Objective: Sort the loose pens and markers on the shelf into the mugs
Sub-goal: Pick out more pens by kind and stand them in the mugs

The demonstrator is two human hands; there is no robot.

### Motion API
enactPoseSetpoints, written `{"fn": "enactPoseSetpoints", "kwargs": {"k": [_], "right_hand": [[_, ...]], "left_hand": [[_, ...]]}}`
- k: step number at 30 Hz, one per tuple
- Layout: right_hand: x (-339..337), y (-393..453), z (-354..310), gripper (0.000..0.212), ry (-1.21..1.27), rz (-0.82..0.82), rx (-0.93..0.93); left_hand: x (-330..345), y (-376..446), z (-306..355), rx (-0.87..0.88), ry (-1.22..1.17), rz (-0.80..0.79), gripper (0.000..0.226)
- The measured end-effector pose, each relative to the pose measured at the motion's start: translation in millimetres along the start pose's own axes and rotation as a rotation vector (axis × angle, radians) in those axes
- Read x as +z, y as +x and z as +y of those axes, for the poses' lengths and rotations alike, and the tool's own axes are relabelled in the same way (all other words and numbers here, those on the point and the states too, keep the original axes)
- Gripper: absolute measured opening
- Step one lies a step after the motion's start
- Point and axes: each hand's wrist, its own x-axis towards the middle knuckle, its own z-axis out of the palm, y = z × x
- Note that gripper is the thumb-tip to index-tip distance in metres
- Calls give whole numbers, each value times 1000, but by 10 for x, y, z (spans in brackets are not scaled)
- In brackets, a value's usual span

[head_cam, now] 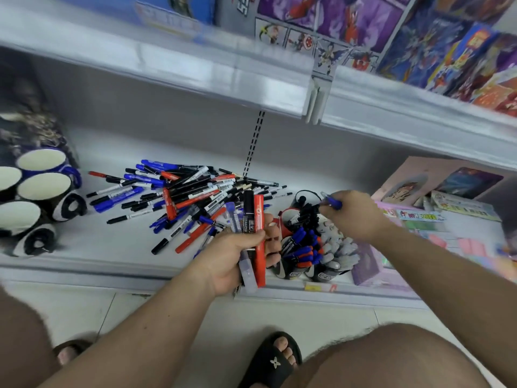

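Red, black and grey markers (253,236) were gripped in the left hand (232,261); a blue marker (333,203) was pinched by the right hand (349,217) over the filled mugs (313,256), loose pens (190,197) piled at ten o'clock on the shelf (112,247).

floor (173,306): pale tiles | shelving (156,60): grey metal | upper shelf: colourful boxes (436,49)

Both hands (237,256) (352,217) curled, gripping.

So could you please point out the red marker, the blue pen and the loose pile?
red marker (260,236), head view, mid barrel
blue pen (334,203), head view, blue barrel
loose pile (193,191), head view, centre
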Motion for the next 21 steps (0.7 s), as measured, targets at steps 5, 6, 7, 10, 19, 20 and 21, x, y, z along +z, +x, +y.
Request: {"fn": "enactPoseSetpoints", "kwargs": {"k": [5, 6, 7, 10, 19, 20, 21], "right_hand": [[-484, -501, -964, 18, 596, -127, 49], [-507, -566, -1088, 20, 602, -157, 59], [-513, -615, -1194, 25, 598, -195, 66], [-437, -692, -1389, 33, 627, -314, 91], [-327, -723, -1404, 27, 646, -107, 125], [-354, -725, -1405, 28, 641, -60, 106], [-384, -719, -1402, 28, 674, -15, 94]], "left_hand": [[56, -185, 69, -31, 54, -195, 32], [67, -222, 90, -50, 70, -224, 31], [80, -258, 111, -71, 96, -250, 29], [134, -386, 175, -112, 162, -285, 22], [27, -511, 275, -180, 129, -255, 31], [13, -503, 278, -168, 121, -209, 33], [-13, -491, 278, -145, 108, -158, 34]]}}
